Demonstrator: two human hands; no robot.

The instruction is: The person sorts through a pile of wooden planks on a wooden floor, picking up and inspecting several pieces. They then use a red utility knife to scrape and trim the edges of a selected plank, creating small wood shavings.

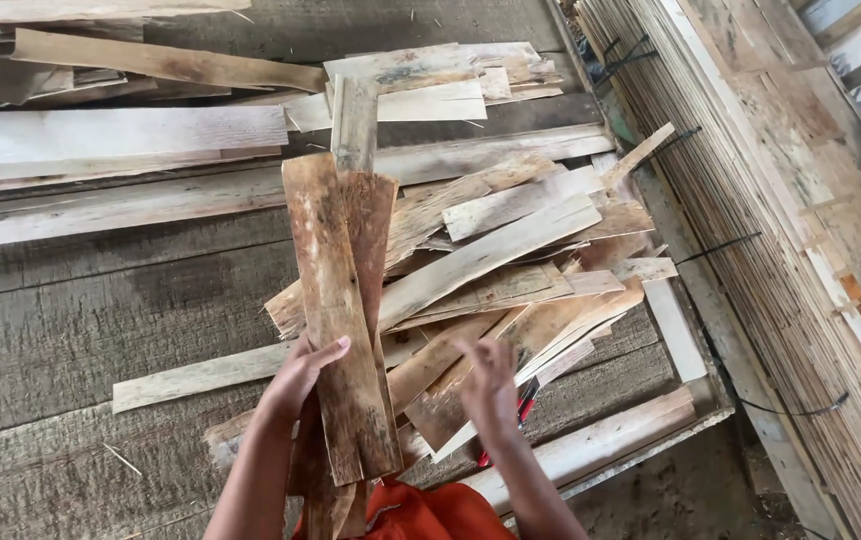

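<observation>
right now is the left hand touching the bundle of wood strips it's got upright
Touching. The head view shows the left hand wrapped around the edge of the bundle of wood strips, thumb lying across the front strip with no gap.

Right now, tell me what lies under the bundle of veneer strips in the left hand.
Under the bundle of veneer strips, gripped by the left hand, a loose pile of wood strips spreads over the grey plank platform. Whatever lies directly beneath the bundle is covered.
</observation>
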